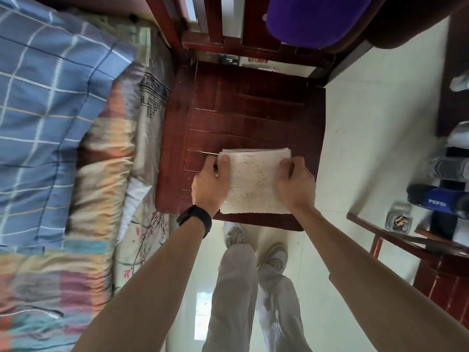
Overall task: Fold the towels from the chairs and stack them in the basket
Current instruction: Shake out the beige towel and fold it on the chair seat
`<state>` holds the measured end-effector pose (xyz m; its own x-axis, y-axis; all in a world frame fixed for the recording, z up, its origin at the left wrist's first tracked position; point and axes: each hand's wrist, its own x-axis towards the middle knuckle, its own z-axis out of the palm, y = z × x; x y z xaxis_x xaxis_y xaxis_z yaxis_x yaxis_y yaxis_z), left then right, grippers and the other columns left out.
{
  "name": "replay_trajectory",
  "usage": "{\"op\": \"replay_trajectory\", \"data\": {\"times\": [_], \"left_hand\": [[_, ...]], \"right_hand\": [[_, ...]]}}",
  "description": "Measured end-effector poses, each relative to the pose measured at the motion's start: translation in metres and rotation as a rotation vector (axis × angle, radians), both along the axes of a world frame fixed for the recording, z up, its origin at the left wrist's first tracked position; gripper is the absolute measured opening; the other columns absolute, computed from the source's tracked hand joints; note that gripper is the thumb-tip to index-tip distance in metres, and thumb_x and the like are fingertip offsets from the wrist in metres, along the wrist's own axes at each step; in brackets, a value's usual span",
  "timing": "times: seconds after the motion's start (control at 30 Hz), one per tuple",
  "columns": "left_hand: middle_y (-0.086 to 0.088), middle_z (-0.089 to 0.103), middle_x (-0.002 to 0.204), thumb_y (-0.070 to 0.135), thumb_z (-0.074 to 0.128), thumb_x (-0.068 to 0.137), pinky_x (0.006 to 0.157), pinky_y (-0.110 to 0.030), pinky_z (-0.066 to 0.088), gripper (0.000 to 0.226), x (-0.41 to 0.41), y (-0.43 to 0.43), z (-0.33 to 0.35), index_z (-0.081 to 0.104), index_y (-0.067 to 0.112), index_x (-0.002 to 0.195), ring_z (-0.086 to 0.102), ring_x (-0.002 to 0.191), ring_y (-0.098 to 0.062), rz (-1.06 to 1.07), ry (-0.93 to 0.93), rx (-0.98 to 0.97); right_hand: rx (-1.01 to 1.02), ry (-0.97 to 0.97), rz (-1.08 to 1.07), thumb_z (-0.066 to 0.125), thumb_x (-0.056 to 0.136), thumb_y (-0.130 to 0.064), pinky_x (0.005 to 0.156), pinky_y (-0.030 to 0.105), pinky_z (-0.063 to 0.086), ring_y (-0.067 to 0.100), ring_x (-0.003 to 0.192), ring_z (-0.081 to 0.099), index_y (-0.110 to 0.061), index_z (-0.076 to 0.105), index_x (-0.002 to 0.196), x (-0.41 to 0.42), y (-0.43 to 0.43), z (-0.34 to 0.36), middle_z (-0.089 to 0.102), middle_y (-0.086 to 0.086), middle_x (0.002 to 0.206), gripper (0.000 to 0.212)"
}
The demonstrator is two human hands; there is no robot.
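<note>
Folded towel (253,184) lies flat on the front of the chair seat (241,110), lower centre of the frame; judged light, soft and limp, so take it by both side edges to keep the layers together. Left hand (209,184) pinches the left edge, thumb on top; right hand (295,185) curls over the right edge (fingertips hidden); both forearms enter from the bottom; no basket in view.

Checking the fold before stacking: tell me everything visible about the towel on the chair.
The towel is cream terry cloth, folded into a neat rectangle, stacked layers showing along its far edge. It lies flat on the front of the red wooden chair seat. The left hand pinches its left edge; the right hand grips its right edge.
</note>
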<state>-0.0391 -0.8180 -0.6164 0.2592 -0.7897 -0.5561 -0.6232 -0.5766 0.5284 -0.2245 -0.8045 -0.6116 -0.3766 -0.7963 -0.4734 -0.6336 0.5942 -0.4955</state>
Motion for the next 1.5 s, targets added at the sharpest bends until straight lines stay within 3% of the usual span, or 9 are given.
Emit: {"op": "replay_trajectory", "data": {"times": [0.27,0.43,0.53,0.63,0.73,0.83,1.0,1.2,1.5], "left_hand": [[0.001,0.066,0.079,0.065,0.036,0.095,0.067,-0.034,0.046,0.045,-0.007,-0.012,0.002,0.057,0.026,0.1,0.063,0.077,-0.026,-0.045,-0.087,0.099],[-0.002,0.066,0.087,0.066,0.034,0.094,0.075,-0.04,0.052,0.048,-0.01,-0.017,0.007,0.054,0.024,0.102,0.065,0.083,-0.03,-0.058,-0.124,0.123],[-0.006,0.061,0.103,0.061,0.034,0.097,0.075,-0.045,0.053,0.05,-0.012,-0.002,0.015,0.05,0.017,0.114,0.061,0.089,-0.03,-0.086,-0.195,-0.112],[-0.013,0.055,0.132,0.045,0.045,0.098,0.09,-0.046,0.046,0.044,-0.014,0.024,0.013,0.056,0.009,0.121,0.054,0.11,-0.032,-0.347,-0.312,-0.425],[-0.006,0.03,0.161,0.04,0.041,0.1,0.117,-0.052,0.024,0.054,-0.016,0.035,-0.002,0.042,0.016,0.148,0.026,0.148,-0.028,-0.683,-0.285,-0.422],[-0.001,0.011,0.166,0.044,0.033,0.103,0.122,-0.055,0.009,0.059,-0.02,0.032,-0.016,0.021,0.025,0.158,0.004,0.154,-0.022,-0.761,-0.32,-0.317],[-0.002,0.008,0.167,0.046,0.033,0.102,0.123,-0.055,0.005,0.062,-0.022,0.029,-0.028,0.018,0.025,0.158,0.001,0.154,-0.025,-0.788,-0.347,-0.315],[0.004,0.008,0.167,0.049,0.033,0.1,0.122,-0.056,0.002,0.062,-0.015,0.029,-0.032,0.017,0.032,0.158,0.0,0.154,-0.018,-0.813,-0.34,-0.311],[0.007,0.001,0.167,0.052,0.031,0.1,0.12,-0.061,0.0,0.063,-0.018,0.024,-0.02,0.01,0.036,0.158,-0.004,0.154,-0.015,-0.771,-0.323,-0.222]], "right_hand": [[-0.002,-0.017,-0.091,0.035,0.107,-0.027,0.052,0.026,0.03,0.015,0.066,0.048,-0.005,0.05,0.105,0.004,0.003,0.002,0.057,0.004,0.084,0.027],[0.132,-0.031,-0.179,0.035,0.106,-0.032,0.072,0.031,0.032,0.023,0.083,0.049,-0.01,0.051,0.102,0.002,-0.008,0.007,0.055,0.002,0.091,0.027],[0.052,0.112,-0.162,0.043,0.101,-0.036,0.077,0.036,0.038,0.027,0.095,0.052,-0.011,0.052,0.11,0.002,-0.003,0.01,0.055,0.004,0.105,0.028],[-0.273,0.328,0.082,0.051,0.095,-0.029,0.086,0.042,0.045,0.031,0.109,0.053,-0.011,0.058,0.12,0.009,0.013,0.016,0.057,0.012,0.123,0.032],[-0.343,0.385,0.486,0.036,0.102,-0.033,0.107,0.047,0.039,0.032,0.136,0.045,-0.014,0.052,0.142,0.019,0.021,0.007,0.046,0.013,0.151,0.047],[-0.311,0.428,0.451,0.033,0.102,-0.032,0.115,0.057,0.031,0.033,0.146,0.034,-0.011,0.04,0.152,0.018,0.018,-0.004,0.034,0.015,0.16,0.055],[-0.55,0.391,0.467,0.049,0.094,-0.026,0.118,0.057,0.026,0.033,0.147,0.033,-0.008,0.04,0.15,0.025,0.024,0.003,0.039,0.015,0.157,0.059],[-0.12,0.382,0.578,0.018,0.106,-0.041,0.12,0.062,0.017,0.02,0.156,0.012,-0.014,0.019,0.16,0.004,0.028,-0.032,0.018,0.005,0.168,0.061],[-0.074,0.279,0.417,0.029,0.103,-0.051,0.121,0.06,0.005,0.028,0.156,0.004,-0.025,0.012,0.161,0.004,0.028,-0.025,0.007,0.008,0.169,0.066]]}}
